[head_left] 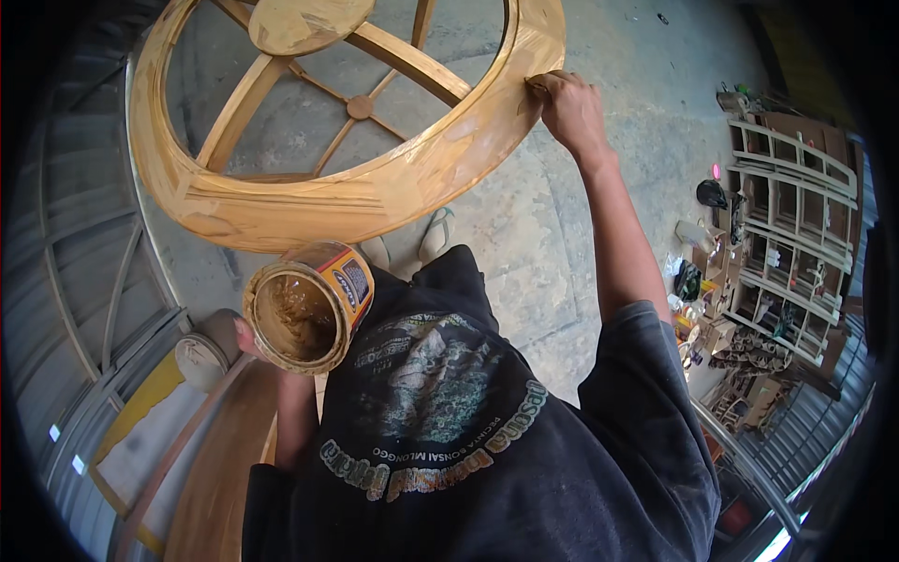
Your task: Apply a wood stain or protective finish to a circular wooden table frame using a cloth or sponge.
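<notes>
The ring [281, 211], a round wooden frame cut off by the view's upper edge, stands in front of the person, its broad face turned upward; it looks oval here, with the longer axis running across the view. Its wood is honey-coloured, with streaked grain, stepped moulding and paler smeared patches. Curved bars [248, 112] run inward to a smooth disc [304, 23], and thinner rods beneath cross at a small round hub [360, 108]. The can [351, 281] is held near the ring's close side, tilted, its open mouth facing up and lower left, its long axis slanting away to upper right; brown paste [298, 317] coats the inside and crusts the rim. The left hand [247, 338] has its grip wrapped about the can, mostly hidden behind it. The right hand [569, 108] is at the ring's outer edge, fingers bent close together; whether its grip pinches something small, I cannot tell
</notes>
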